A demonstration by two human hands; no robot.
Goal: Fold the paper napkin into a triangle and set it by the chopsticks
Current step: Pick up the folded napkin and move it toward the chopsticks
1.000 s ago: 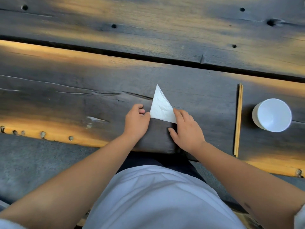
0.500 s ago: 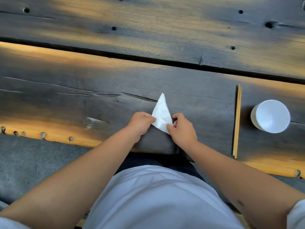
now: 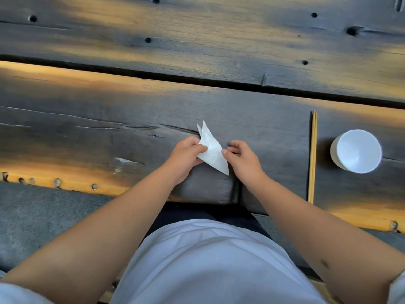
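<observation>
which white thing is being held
The napkin, pinched between the left hand and right hand. The white cup stands untouched right of the chopsticks.

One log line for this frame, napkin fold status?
phase: folding | napkin: triangular, pinched by both hands | left hand | right hand | chopsticks: untouched, napkin not placed

One head-worn wide-angle camera looks steeply down from close above the counter (image 3: 109,102), which fills the upper frame. The wearer's torso and forearms rise from the bottom edge, the hands at centre.
</observation>
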